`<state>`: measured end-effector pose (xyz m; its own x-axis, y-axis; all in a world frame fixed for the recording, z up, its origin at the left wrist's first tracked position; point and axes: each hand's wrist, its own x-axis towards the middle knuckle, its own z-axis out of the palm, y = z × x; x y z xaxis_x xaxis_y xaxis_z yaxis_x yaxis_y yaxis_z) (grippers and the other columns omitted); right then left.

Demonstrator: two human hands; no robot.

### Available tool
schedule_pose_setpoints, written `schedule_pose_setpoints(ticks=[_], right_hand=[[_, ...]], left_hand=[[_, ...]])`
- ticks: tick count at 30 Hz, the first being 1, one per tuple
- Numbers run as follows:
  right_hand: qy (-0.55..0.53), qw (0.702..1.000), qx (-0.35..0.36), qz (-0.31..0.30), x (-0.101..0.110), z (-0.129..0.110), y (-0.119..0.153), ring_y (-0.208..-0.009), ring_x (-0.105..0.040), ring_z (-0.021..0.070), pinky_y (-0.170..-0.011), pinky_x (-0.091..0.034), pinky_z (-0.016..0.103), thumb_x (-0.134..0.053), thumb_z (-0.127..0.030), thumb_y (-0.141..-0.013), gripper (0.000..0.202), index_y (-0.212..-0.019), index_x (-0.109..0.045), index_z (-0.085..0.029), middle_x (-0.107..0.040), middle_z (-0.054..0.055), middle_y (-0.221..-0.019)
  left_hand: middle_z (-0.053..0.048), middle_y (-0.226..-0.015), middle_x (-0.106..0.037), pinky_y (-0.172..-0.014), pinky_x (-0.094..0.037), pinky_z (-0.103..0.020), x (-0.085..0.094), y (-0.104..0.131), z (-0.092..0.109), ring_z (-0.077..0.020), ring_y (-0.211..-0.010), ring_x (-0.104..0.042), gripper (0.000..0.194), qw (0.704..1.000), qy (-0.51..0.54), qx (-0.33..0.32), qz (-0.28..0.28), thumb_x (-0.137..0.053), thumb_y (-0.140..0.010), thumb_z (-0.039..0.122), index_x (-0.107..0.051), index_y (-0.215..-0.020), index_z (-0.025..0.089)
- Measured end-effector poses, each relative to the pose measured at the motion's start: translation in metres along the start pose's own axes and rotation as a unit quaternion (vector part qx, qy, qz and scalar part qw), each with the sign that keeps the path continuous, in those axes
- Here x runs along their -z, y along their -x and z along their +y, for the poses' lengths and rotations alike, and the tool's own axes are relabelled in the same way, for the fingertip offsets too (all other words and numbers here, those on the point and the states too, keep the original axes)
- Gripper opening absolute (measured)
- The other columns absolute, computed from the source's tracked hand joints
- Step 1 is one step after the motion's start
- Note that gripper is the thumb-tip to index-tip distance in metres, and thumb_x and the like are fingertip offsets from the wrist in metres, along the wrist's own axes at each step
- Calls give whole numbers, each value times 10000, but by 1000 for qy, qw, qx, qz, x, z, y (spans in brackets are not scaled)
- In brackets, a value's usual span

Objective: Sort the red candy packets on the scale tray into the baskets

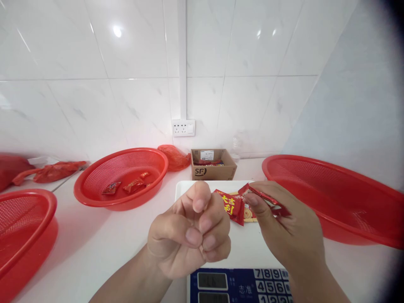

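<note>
My left hand is raised over the front of a white scale pan, palm up. Its fingers curl in towards the thumb, and nothing shows between them. Pinched in my right hand, between thumb and fingers, is a small red snack packet, tilted above the pan. Behind my hands, a red packet with yellow characters lies on the pan, overlapping another patterned packet. The blue keypad panel of the scale is below my hands, its display digits too dim to read surely.
A red plastic basket at left holds several small packets. Other red baskets stand at the far left and right. Behind the scale are a cardboard box with packets inside and a red plastic bag. A tiled wall closes the back.
</note>
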<state>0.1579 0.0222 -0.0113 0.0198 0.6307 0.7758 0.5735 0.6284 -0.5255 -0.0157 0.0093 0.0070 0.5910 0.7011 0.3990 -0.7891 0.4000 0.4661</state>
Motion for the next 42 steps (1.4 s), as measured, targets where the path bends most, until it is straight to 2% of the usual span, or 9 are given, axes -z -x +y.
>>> schedule_pose_setpoints(ticks=[5,10,13,18,23,26,36,42], right_hand=[[1,1000,1,0,-1,0,-1,-711,-626,181,-616,-499,287,-591,-387,-917,164,-829,-645,-259,-667,14,-797],[-38,999,2,-5,3,-8,1,-580,-541,147,-506,-426,267,-581,-292,-916,247,-678,-597,-228,-604,1,-664],[-70,997,-5,15,6,-12,2,-534,-500,127,-464,-388,252,-575,-246,-912,226,-687,-584,-230,-570,-17,-635],[-41,999,-6,17,3,-9,2,-603,-572,156,-537,-448,266,-584,-292,-914,170,-757,-623,-242,-617,-5,-678],[-11,999,-17,25,1,-11,3,-560,-572,158,-510,-449,265,-533,-383,-946,248,-753,-606,-246,-608,-4,-620],[-9,1000,-4,25,3,-13,2,-568,-581,158,-517,-452,267,-532,-363,-949,243,-746,-594,-245,-618,-5,-634],[-32,999,12,24,4,-14,3,-608,-577,137,-555,-448,270,-574,-274,-926,165,-764,-581,-244,-610,-23,-686],[-17,999,19,24,4,-13,2,-603,-566,145,-548,-448,277,-578,-275,-920,150,-773,-587,-246,-609,-14,-685]], left_hand=[[53,-604,-402,-465,-396,-131,0,0,0,-58,-498,-361,207,1000,4,9,-16,-659,-607,22,-640,-744,176],[51,-605,-407,-462,-384,-146,0,0,0,-64,-488,-348,182,1000,-7,16,-21,-670,-620,51,-623,-734,185],[52,-603,-405,-462,-383,-155,1,0,-1,-69,-483,-357,187,999,-14,21,-32,-672,-622,57,-618,-737,195],[55,-601,-391,-476,-389,-158,2,1,-2,-68,-483,-366,168,999,-13,30,-44,-672,-645,71,-619,-747,194],[54,-602,-390,-484,-390,-161,2,1,-2,-67,-488,-381,163,999,-22,39,-20,-678,-639,65,-615,-722,190],[51,-614,-393,-482,-383,-156,2,0,-2,-66,-504,-395,177,999,-20,36,2,-673,-626,47,-613,-717,186],[50,-612,-415,-455,-366,-141,0,0,-1,-63,-523,-397,226,999,-20,27,12,-615,-567,-15,-571,-671,181],[51,-663,-446,-502,-419,-122,-3,0,-2,-53,-585,-469,298,999,-25,16,13,-602,-524,-71,-501,-646,181]])
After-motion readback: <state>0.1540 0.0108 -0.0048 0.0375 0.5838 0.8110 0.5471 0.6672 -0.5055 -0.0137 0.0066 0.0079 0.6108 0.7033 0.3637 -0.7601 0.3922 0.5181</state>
